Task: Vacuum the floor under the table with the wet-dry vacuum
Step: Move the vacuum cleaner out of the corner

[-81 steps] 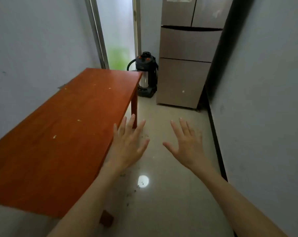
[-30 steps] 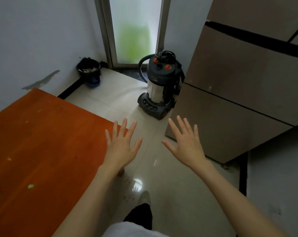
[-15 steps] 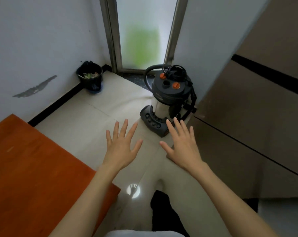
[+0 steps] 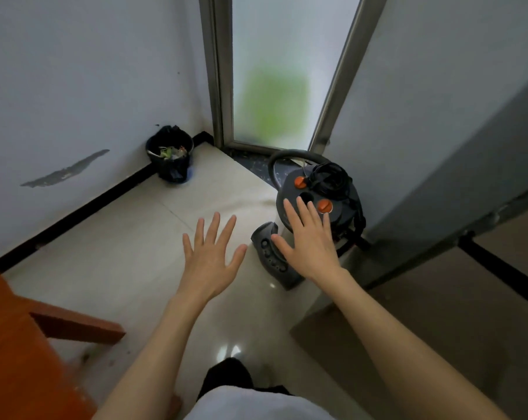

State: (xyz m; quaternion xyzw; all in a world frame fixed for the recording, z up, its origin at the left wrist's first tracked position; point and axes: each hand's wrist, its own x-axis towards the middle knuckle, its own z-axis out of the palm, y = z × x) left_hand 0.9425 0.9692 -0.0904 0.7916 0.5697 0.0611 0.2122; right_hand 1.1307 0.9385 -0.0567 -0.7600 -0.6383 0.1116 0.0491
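Observation:
The wet-dry vacuum (image 4: 341, 204) stands on the tiled floor beside the fridge. It has a dark round lid with two orange knobs, a coiled black cord on top and a black hose arching behind it. My right hand (image 4: 309, 241) hovers over its front with fingers spread, covering part of the lid and the grey base (image 4: 271, 262); whether it touches is unclear. My left hand (image 4: 211, 256) floats open over the bare floor to the vacuum's left. The orange-brown wooden table (image 4: 20, 353) fills the lower left corner.
A black bin (image 4: 170, 154) with rubbish sits in the far left corner by the wall. A frosted glass door (image 4: 274, 71) stands behind the vacuum. The fridge (image 4: 456, 283) crowds the right side. My leg and a dark shoe (image 4: 226, 377) show at the bottom.
I have walked forward past the table's end. The vacuum has come much closer, and my right hand has gone from beside it to over its lid. Both hands stay open.

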